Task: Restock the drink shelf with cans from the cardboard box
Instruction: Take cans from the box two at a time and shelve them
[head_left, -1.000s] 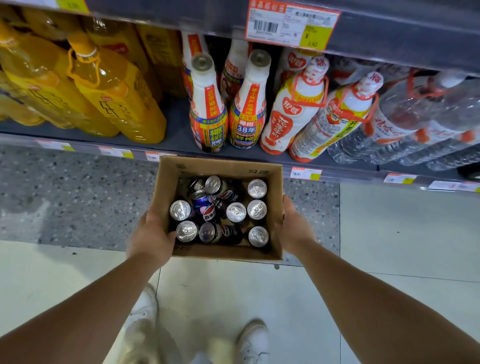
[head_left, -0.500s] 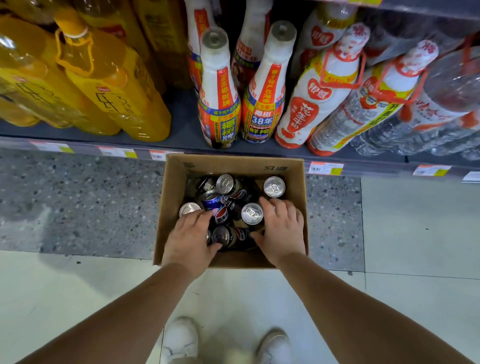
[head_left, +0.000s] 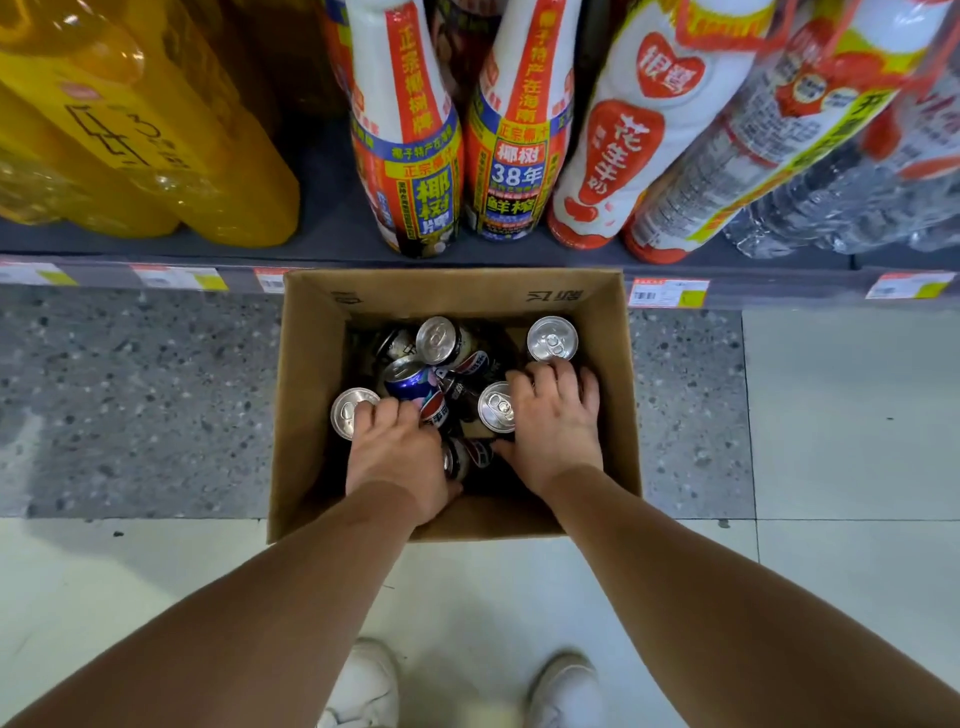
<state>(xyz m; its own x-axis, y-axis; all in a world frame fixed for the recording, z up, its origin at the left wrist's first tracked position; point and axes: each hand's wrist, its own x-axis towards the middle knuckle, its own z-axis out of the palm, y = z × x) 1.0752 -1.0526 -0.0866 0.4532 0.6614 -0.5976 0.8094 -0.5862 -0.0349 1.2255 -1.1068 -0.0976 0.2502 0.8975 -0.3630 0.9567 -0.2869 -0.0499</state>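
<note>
An open cardboard box (head_left: 311, 395) sits on the floor against the bottom shelf. It holds several silver-topped cola cans, some upright like the can (head_left: 552, 339) at the back right, some lying on their sides like the blue can (head_left: 410, 382). Both hands are inside the box. My left hand (head_left: 397, 457) curls down over a can at the front left that it hides, beside an upright can (head_left: 349, 410). My right hand (head_left: 553, 423) wraps over a hidden can on the right, next to an upright can (head_left: 496, 408).
The dark bottom shelf (head_left: 332, 228) carries yellow juice bottles (head_left: 171, 140), coconut drink bottles (head_left: 415, 156), a white peanut milk bottle (head_left: 628, 140) and packs of water bottles (head_left: 841, 197). Price tags (head_left: 667, 292) line its edge. My white shoes (head_left: 363, 691) stand on pale tiles.
My hands let go of the box sides and went into the box onto the cans. The view has dropped lower and closer to the box and shelf.
</note>
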